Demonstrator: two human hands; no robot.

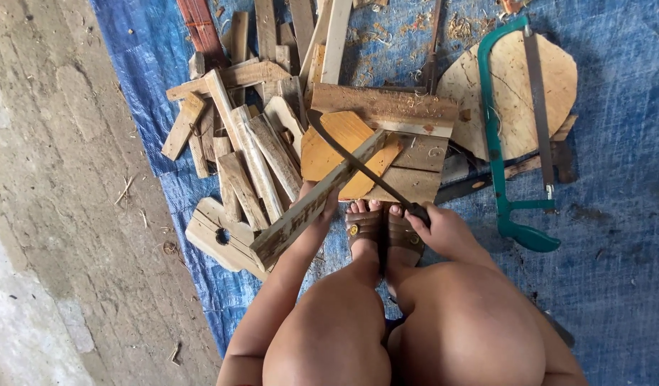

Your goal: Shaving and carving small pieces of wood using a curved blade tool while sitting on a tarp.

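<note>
Nearest to us are our own bare knees [386, 329], bent in a squat, with our feet in brown sandals [381, 232] side by side on a blue tarp [615, 214].

Our left hand [316, 202] has its grip wrapped around a long weathered wooden slat [316, 200], fingers pressed together around it. The slat runs on a slant from lower left to upper right, its far end resting on a flat orange-brown board [336, 146].

Our right hand [440, 227] has its grip closed around the handle of a long dark blade [358, 164]. The blade stretches up and to the left from that hand and crosses over the slat, touching it near the slat's upper end.

Under the orange board sits a low block of pale planks [408, 143] dusted with sawdust, just beyond our toes.

To the left of the block lies a loose heap of short wood offcuts [236, 143], some overlapping, some spilling towards the tarp's edge. One pale piece with a round hole [218, 234] lies at the near left of the heap.

To the right, a green-framed hacksaw [497, 150] lies across a rounded wooden disc [512, 93], its handle pointing towards us.

Left of the tarp is bare grey concrete floor [65, 214].
</note>
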